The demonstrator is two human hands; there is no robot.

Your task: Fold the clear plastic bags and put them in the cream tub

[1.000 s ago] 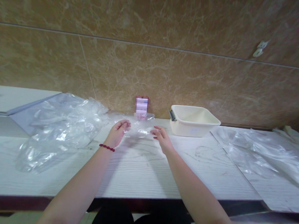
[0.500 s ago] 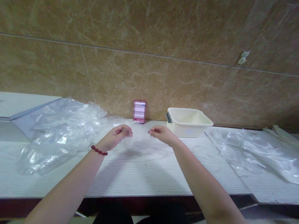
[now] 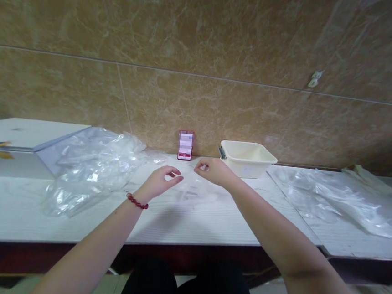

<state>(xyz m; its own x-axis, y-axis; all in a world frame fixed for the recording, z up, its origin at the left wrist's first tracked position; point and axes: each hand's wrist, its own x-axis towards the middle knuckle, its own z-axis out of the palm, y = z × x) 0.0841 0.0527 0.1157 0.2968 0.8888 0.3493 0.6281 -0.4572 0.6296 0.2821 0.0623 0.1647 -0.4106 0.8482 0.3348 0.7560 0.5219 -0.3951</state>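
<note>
Left hand is holding its grip apart; right hand is pinching clear film, left of cream tub. White wood-grain tabletop is running under tub, brown marbled wall rising behind.

A thin, clear plastic bag spreads below the right fingers.

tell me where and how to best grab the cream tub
I'd take the cream tub by the rim at its left and right ends, coming from above and the near side. It stands upright, open top up, with a projecting lip, and the wall close behind hampers a back approach. The dark handle marks the left end.
</note>
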